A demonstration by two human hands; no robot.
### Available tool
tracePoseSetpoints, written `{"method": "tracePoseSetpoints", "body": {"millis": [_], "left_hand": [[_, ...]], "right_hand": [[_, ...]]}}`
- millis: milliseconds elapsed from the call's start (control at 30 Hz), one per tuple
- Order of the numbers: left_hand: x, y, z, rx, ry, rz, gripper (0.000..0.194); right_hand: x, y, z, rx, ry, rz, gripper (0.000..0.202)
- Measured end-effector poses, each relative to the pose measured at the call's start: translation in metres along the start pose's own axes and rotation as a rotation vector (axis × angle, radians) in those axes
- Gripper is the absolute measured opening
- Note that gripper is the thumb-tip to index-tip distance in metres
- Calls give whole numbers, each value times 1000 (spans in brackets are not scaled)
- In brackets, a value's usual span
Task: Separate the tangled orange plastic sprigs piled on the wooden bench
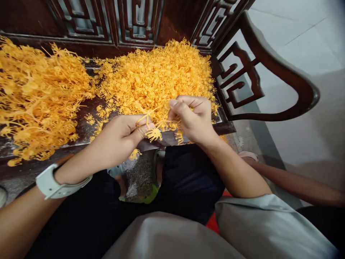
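Between my hands is a branching orange plastic piece with a spiky, flower-like end [154,134]. My left hand [121,138] pinches it between thumb and fingers, with strands looping over the fingertips. My right hand [194,117] is closed on the other side of the same strands, thumb against the curled fingers. Another spiky orange end [134,154] hangs below my left fingers. Right behind both hands rises a heap of small orange pieces [161,75]. Farther left lies a second heap [37,97] of longer, stringy orange pieces.
Both heaps rest on a dark wooden bench [88,104] with a carved backrest [115,21] and a curved armrest [285,72] at the right. Another person's arm [299,185] reaches in from the right edge. A few loose pieces lie between the heaps.
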State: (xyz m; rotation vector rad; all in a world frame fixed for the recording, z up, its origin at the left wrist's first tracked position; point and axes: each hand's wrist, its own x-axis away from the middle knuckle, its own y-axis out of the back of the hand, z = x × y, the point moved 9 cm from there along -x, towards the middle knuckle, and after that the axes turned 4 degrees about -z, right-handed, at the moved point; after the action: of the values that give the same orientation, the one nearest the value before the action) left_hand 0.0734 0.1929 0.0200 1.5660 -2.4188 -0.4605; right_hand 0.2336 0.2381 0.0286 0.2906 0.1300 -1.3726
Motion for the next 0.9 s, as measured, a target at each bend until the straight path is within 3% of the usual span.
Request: {"method": "tracePoseSetpoints", "body": {"millis": [100, 200, 300, 400, 467, 500, 633, 700, 800, 900], "left_hand": [[2, -7, 3, 9, 28, -13, 38], [4, -11, 5, 52, 45, -23, 39], [8, -1, 11, 88, 37, -42, 39], [14, 22, 35, 118, 122, -155, 32], [19, 34, 56, 125, 207, -226, 21], [20, 36, 63, 123, 228, -244, 18], [14, 36, 67, 75, 198, -287, 37], [11, 37, 62, 86, 188, -326, 42], [7, 41, 58, 210, 206, -385, 37], [4, 42, 59, 366, 261, -402, 39]], "right_hand": [[-4, 10, -9, -56, -43, -137, 63], [-11, 20, -19, -82, -120, -184, 62], [-24, 59, -22, -148, -126, -308, 64], [-34, 108, -25, -127, -72, -431, 68], [-34, 115, -30, -62, -79, -354, 66], [-32, 108, -32, -25, -92, -261, 64], [-3, 41, -30, 89, -131, 320, 47], [2, 26, -24, 8, -128, 418, 47], [-21, 53, -30, -131, -159, 144, 51], [-42, 85, -57, -103, -236, -111, 58]]}}
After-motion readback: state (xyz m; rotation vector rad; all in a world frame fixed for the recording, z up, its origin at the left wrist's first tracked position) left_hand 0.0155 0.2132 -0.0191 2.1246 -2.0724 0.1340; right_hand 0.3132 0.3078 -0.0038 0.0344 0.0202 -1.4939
